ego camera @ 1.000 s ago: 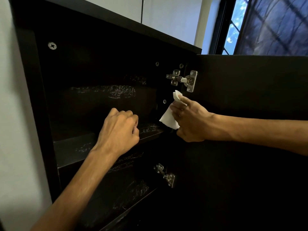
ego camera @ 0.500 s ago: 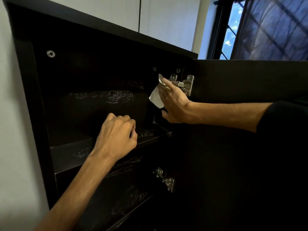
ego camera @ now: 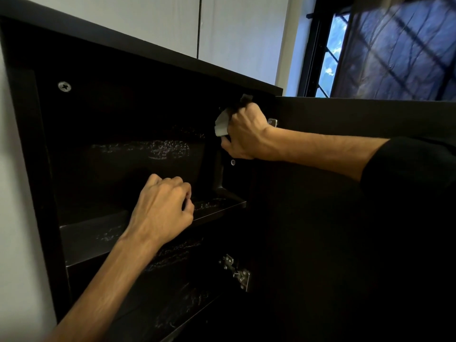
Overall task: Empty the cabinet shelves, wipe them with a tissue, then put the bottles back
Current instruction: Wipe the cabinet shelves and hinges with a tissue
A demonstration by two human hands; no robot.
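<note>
A black wall cabinet (ego camera: 138, 53) stands open, and both shelves in view hold nothing. My right hand (ego camera: 246, 134) is shut on a white tissue (ego camera: 220, 124) and presses it high on the cabinet's right inner wall, over the upper hinge, close under the top panel. My left hand (ego camera: 162, 208) is curled into a loose fist resting on the front edge of the upper shelf (ego camera: 88, 233). The lower shelf (ego camera: 172, 314) shows whitish smear marks. No bottles are in view.
The open cabinet door (ego camera: 345, 243) fills the right side, carried by a lower metal hinge (ego camera: 235, 272). A screw head (ego camera: 64, 86) sits in the upper left of the back panel. Pale wall cupboards and a window (ego camera: 394, 48) lie above and to the right.
My right hand has climbed with the tissue from beside the shelf up to the top hinge area, which it now covers. My left hand has stayed on the shelf edge.
</note>
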